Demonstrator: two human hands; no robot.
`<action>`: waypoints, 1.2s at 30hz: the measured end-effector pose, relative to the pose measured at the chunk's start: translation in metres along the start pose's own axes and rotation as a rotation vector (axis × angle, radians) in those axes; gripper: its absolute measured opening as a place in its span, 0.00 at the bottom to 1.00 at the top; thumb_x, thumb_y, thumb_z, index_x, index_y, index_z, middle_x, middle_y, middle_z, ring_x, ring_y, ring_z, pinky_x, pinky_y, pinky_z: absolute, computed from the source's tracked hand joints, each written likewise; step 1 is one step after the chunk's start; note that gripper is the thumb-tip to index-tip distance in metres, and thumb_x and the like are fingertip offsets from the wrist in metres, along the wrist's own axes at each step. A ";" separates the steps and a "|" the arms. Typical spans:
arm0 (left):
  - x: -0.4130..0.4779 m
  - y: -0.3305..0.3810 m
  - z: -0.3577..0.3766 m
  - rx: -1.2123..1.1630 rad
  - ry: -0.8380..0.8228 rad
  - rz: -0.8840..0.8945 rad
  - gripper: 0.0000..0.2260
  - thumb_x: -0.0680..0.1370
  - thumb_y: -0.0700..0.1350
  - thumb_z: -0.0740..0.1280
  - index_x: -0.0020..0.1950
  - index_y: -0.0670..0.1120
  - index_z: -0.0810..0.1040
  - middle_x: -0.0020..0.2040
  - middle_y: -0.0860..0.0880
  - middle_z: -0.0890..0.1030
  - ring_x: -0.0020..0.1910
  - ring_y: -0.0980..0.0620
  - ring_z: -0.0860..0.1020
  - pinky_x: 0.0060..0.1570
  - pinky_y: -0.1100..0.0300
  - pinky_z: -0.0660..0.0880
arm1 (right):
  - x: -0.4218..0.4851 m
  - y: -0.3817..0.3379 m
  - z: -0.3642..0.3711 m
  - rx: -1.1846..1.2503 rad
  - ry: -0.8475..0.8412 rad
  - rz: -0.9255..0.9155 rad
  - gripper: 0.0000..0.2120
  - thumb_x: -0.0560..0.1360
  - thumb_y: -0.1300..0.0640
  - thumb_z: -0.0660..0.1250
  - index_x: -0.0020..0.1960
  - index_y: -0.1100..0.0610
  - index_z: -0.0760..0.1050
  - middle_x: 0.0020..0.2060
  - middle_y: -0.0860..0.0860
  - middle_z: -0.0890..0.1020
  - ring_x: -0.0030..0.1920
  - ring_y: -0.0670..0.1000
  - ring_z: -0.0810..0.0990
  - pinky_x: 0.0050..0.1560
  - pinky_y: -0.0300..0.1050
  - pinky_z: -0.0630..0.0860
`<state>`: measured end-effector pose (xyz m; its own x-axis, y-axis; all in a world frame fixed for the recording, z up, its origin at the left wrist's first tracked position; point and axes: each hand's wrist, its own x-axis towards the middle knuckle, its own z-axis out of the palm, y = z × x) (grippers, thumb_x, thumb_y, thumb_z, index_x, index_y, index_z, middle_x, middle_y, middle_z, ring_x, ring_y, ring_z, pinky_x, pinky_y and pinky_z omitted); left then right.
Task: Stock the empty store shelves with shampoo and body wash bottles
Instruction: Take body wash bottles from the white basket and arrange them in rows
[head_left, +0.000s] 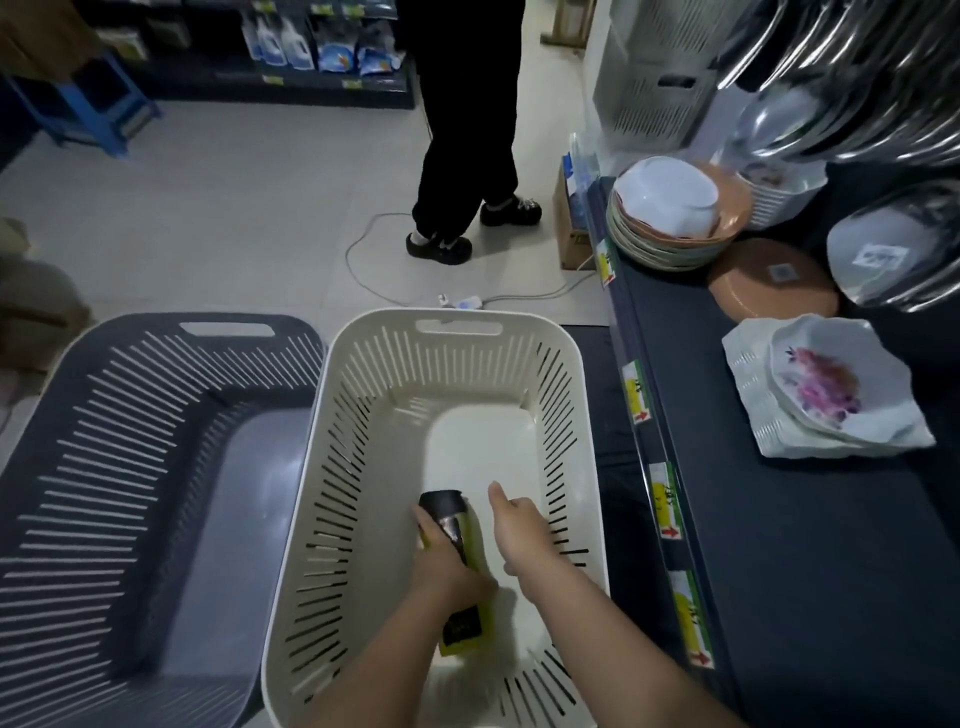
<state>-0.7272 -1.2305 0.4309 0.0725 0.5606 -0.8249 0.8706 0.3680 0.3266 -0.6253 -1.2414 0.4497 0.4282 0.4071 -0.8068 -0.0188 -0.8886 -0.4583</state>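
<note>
My left hand (449, 564) is wrapped around a yellow-green plastic bottle (457, 571) with a dark cap and a dark label, fingers curled over its smooth body near the cap end. The bottle lies tilted inside the cream laundry basket (582, 374), cap pointing away from me, its base toward my wrist, low over the basket's plain, glossy floor. I cannot tell whether it touches that floor. My left forearm reaches in from the near rim at a slant.

My right hand (522, 530) is just beside the bottle, on its right, and holds nothing. The fingers are loosely curled under with the thumb stretched forward, and the forearm crosses the basket's near right corner.

The cream basket is moulded plastic, a rounded rectangle with thin vertical slots all along its walls and a cut-out handle at the far rim. Touching its left side stands a dark grey basket (104, 415) of the same slotted shape, with a smooth, slightly shiny bottom.

To my right runs a dark blue store shelf (779, 519) with a matte surface and yellow-and-green price tags (667, 501) along its front edge. On it sit a stack of shallow bowls (670, 244) in terracotta and pale tones, a white flower-printed dish (821, 379) on a white perforated tray, and shiny metal basins (893, 254) wrapped in clear film.

On the pale tiled floor beyond the baskets lies a white power strip (467, 301) with its cord looping, near a person (467, 130) in black trousers and dark shoes.
</note>
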 end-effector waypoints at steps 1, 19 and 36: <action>-0.002 0.004 -0.006 -0.031 -0.001 0.017 0.63 0.66 0.50 0.78 0.75 0.48 0.25 0.69 0.39 0.69 0.61 0.40 0.75 0.57 0.50 0.76 | 0.000 -0.003 0.000 0.036 -0.020 0.023 0.35 0.76 0.33 0.51 0.70 0.58 0.67 0.65 0.58 0.73 0.59 0.58 0.73 0.60 0.53 0.72; -0.083 0.043 -0.106 0.124 0.166 0.619 0.29 0.61 0.55 0.70 0.60 0.51 0.70 0.54 0.51 0.77 0.51 0.52 0.78 0.51 0.53 0.77 | -0.052 -0.049 -0.015 0.634 -0.206 -0.104 0.34 0.73 0.29 0.58 0.49 0.58 0.84 0.44 0.57 0.86 0.49 0.58 0.85 0.58 0.55 0.79; -0.175 0.002 -0.133 0.406 -0.109 1.175 0.22 0.62 0.54 0.69 0.53 0.52 0.68 0.42 0.57 0.78 0.41 0.58 0.78 0.41 0.59 0.75 | -0.226 -0.006 0.039 0.947 0.624 -0.287 0.23 0.78 0.36 0.56 0.53 0.55 0.74 0.53 0.51 0.81 0.53 0.50 0.78 0.59 0.46 0.73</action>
<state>-0.8025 -1.2289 0.6370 0.9309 0.3230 -0.1705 0.3371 -0.5803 0.7413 -0.7573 -1.3200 0.6205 0.8905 0.1594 -0.4260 -0.4023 -0.1611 -0.9012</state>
